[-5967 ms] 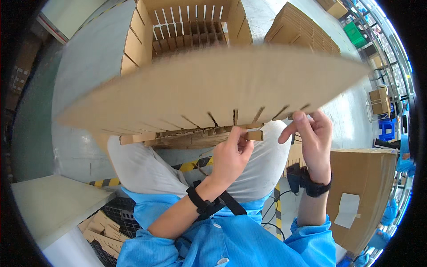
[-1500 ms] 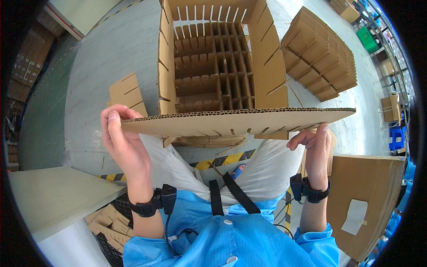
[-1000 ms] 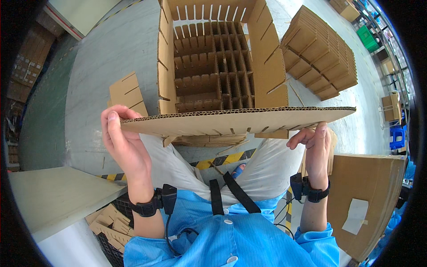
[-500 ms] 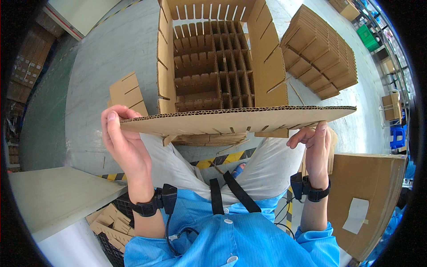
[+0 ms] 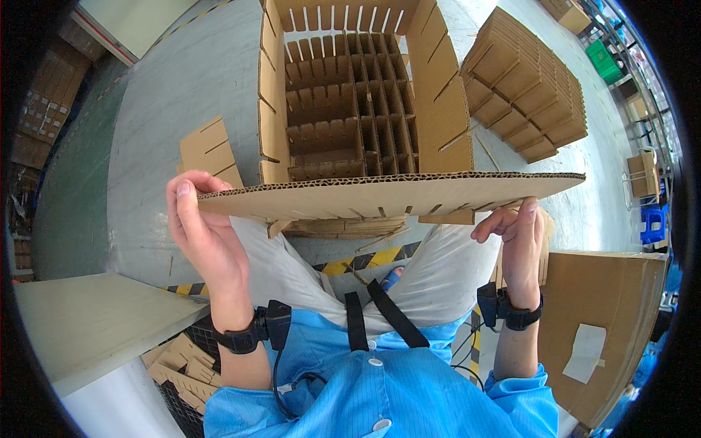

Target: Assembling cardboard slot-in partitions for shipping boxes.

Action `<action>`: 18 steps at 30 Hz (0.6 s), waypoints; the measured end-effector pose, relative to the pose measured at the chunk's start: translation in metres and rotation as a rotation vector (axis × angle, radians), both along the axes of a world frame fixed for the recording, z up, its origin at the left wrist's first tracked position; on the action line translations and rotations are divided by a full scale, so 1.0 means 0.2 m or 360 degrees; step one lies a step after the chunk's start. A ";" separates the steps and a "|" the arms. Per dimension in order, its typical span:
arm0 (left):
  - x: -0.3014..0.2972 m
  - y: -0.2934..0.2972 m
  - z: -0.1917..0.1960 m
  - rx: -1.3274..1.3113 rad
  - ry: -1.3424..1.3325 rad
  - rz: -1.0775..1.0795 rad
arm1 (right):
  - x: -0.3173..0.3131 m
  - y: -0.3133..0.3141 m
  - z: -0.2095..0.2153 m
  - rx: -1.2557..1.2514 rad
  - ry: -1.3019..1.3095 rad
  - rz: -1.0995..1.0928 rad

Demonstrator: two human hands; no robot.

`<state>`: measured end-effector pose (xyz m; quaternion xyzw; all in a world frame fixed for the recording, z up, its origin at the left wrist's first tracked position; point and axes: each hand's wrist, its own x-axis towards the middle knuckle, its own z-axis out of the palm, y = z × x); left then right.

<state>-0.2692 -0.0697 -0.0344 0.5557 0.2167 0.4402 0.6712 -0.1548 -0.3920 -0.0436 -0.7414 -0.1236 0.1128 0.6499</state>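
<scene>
A long slotted cardboard sheet [image 5: 387, 197] is held crosswise over my knees, its corrugated edge up and its slots along the lower side. My left hand [image 5: 204, 226] pinches its left end between thumb and fingers. Under the right part, the fingers of my right hand [image 5: 518, 233] press on the sheet's near face; whatever lies behind it is hidden. Just beyond stands a frame of slotted cardboard walls [image 5: 449, 109]. Inside it sits a grid of crossed cardboard dividers [image 5: 380, 95], with narrow cells on the right and wider gaps on the left.
Nested slotted cardboard pieces [image 5: 526, 87] are stacked at the far right. Loose slotted sheets [image 5: 208, 150] lie left of the frame, and more sheets [image 5: 343, 228] below the held one. A large carton [image 5: 606, 321] stands at right, a black crate [image 5: 171, 398] with cardboard scraps at lower left.
</scene>
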 end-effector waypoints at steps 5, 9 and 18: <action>-0.01 0.01 0.00 0.0010 0.0026 -0.0025 | 0.00 0.00 0.01 0.0005 0.0012 0.0004; -0.01 0.02 0.00 0.0028 0.0042 -0.0039 | 0.01 0.00 0.01 -0.0001 0.0025 0.0009; -0.01 0.01 0.01 0.0083 0.0020 -0.0046 | 0.00 -0.03 0.19 0.0260 -0.0044 0.0076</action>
